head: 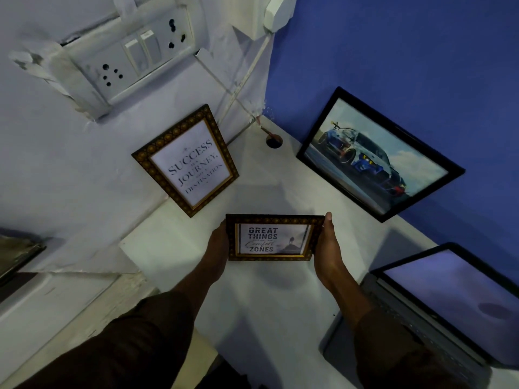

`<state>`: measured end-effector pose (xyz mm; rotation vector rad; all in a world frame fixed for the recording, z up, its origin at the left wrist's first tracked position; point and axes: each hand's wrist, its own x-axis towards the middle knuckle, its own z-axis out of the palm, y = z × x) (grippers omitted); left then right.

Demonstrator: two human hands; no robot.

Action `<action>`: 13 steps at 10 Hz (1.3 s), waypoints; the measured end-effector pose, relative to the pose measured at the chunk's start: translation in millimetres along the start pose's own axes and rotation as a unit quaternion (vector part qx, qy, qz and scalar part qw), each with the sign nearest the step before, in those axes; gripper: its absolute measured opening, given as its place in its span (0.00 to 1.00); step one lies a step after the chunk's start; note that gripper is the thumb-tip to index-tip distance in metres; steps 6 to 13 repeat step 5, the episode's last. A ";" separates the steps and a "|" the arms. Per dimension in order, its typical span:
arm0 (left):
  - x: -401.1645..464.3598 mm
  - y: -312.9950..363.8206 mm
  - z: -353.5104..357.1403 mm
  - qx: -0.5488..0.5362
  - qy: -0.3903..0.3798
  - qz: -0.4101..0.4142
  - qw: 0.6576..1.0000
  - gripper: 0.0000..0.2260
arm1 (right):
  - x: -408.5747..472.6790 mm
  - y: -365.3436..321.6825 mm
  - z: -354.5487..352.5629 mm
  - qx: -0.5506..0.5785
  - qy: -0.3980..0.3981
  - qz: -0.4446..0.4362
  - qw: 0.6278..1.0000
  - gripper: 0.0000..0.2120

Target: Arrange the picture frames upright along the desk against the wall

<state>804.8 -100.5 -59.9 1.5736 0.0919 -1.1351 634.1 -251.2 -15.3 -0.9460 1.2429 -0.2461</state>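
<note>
A small gold-patterned frame reading "Great Things... Comfort Zones" [273, 237] is held above the white desk [252, 299], facing me. My left hand [217, 248] grips its left edge and my right hand [328, 248] grips its right edge. A taller gold frame reading "Success is a Journey" [186, 161] leans upright against the pale wall on the left. A black frame with a car picture [376, 155] leans against the blue wall on the right.
An open laptop [438, 310] sits on the desk at the right front. A cable hole [273, 141] lies in the desk's far corner with a wire running up. A switch and socket panel [132, 57] is on the pale wall.
</note>
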 end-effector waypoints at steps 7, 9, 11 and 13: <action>-22.8 -27.7 -30.0 0.052 0.080 0.066 0.993 0.20 | -38.2 26.9 -13.8 -0.048 0.037 -0.075 0.995 0.29; -22.8 -27.7 -30.0 0.052 0.080 0.066 0.993 0.20 | -38.2 26.9 -13.8 -0.048 0.037 -0.075 0.995 0.29; -22.8 -27.7 -30.0 0.052 0.080 0.066 0.993 0.20 | -38.2 26.9 -13.8 -0.048 0.037 -0.075 0.995 0.29; -22.8 -27.7 -30.0 0.052 0.080 0.066 0.993 0.20 | -38.2 26.9 -13.8 -0.048 0.037 -0.075 0.995 0.29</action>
